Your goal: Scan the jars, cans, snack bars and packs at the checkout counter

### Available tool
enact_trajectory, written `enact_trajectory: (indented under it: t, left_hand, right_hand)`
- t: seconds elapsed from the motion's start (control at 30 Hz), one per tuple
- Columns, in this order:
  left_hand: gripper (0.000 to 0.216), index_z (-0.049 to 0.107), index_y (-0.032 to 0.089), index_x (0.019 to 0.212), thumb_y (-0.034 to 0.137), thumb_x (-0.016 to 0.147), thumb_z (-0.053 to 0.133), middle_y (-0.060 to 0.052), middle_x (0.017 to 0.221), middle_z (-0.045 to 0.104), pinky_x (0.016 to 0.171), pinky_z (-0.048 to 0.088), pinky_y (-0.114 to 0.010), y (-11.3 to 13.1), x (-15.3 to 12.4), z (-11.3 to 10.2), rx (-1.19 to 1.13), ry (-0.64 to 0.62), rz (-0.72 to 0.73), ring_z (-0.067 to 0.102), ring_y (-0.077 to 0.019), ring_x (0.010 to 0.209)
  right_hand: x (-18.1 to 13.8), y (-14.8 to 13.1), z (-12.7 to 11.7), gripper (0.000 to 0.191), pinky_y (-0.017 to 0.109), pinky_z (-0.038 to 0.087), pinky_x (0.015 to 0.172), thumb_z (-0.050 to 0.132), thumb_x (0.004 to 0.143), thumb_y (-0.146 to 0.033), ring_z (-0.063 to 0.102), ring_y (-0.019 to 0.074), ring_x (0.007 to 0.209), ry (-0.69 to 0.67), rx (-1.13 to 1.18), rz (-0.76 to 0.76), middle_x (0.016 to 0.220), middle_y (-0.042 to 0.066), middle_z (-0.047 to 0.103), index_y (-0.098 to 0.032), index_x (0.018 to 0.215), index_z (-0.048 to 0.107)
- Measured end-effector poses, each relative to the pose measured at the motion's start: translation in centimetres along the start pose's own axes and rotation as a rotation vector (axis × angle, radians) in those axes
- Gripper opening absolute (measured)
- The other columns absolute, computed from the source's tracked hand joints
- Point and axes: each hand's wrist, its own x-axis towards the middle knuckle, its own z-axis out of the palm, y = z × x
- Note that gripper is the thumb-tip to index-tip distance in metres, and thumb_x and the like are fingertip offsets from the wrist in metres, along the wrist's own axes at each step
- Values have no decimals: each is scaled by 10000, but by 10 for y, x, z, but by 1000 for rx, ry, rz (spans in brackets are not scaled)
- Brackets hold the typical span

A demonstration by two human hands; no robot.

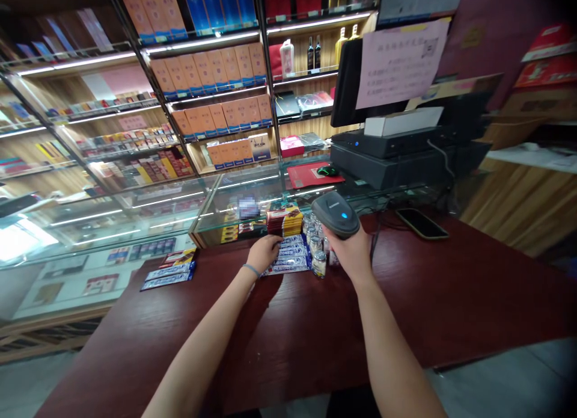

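Note:
My right hand [349, 252] is closed round the grip of a dark grey barcode scanner [336, 213], whose blue light shows on its head. My left hand [264, 252] rests on a row of blue and white flat packets [293, 254] lying on the dark red counter [451, 298], its fingers curled over their left end. Small clear jars with silver lids [319, 263] stand just right of the packets, under the scanner. A stack of red and yellow packets [283, 219] sits behind them.
More blue packets [167, 273] lie at the counter's left edge. A black phone [421, 223] lies to the right. A black till with a monitor and pink paper notice [401, 63] stands behind. Glass display cases [148, 213] and shelves of boxed goods fill the left and back.

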Motion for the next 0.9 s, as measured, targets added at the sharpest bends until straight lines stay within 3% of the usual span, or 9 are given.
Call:
enact_trajectory:
  t: [0.23, 0.4, 0.53, 0.73, 0.9]
  left_hand:
    - [323, 716, 236, 1140, 158, 900, 515, -56, 1159, 712, 1039, 474, -354, 1, -7, -5, -63, 28, -7, 638, -227, 1109]
    - [299, 730, 240, 1094, 143, 875, 552, -59, 1131, 723, 1039, 475, -377, 0, -15, -16, -143, 82, -17, 644, -244, 1096]
    - [317, 707, 232, 1147, 157, 899, 526, -70, 1183, 707, 1060, 465, -399, -5, -27, -29, -67, 96, -15, 621, -243, 1139]
    - [299, 706, 250, 1164, 223, 936, 515, -87, 1227, 675, 1080, 454, -426, -27, -59, -54, 15, 211, -15, 590, -252, 1184]
    - [335, 691, 255, 1204, 200, 929, 508, -92, 1277, 640, 1111, 429, -435, -60, -96, -79, 68, 285, -80, 568, -251, 1215]
  right_hand:
    - [0, -2, 3, 389, 389, 571, 769, 723, 754, -437, 714, 276, 866, -6, 7, 7, 936, 101, 749, -194, 1043, 628]
    - [-1, -4, 3, 424, 414, 574, 804, 712, 763, -436, 705, 302, 967, -34, -8, -6, 1003, 122, 748, -199, 1103, 624]
    - [-5, -2, 10, 443, 408, 578, 766, 713, 760, -462, 710, 303, 940, -56, -40, -14, 987, 120, 752, -209, 1110, 618]
    - [-20, -1, 35, 449, 422, 583, 786, 710, 753, -463, 718, 294, 913, -91, -17, -71, 984, 110, 759, -201, 1110, 636]
    - [-34, 1, 58, 431, 446, 566, 887, 723, 740, -415, 704, 304, 1020, -214, -34, -152, 1080, 127, 755, -180, 1097, 673]
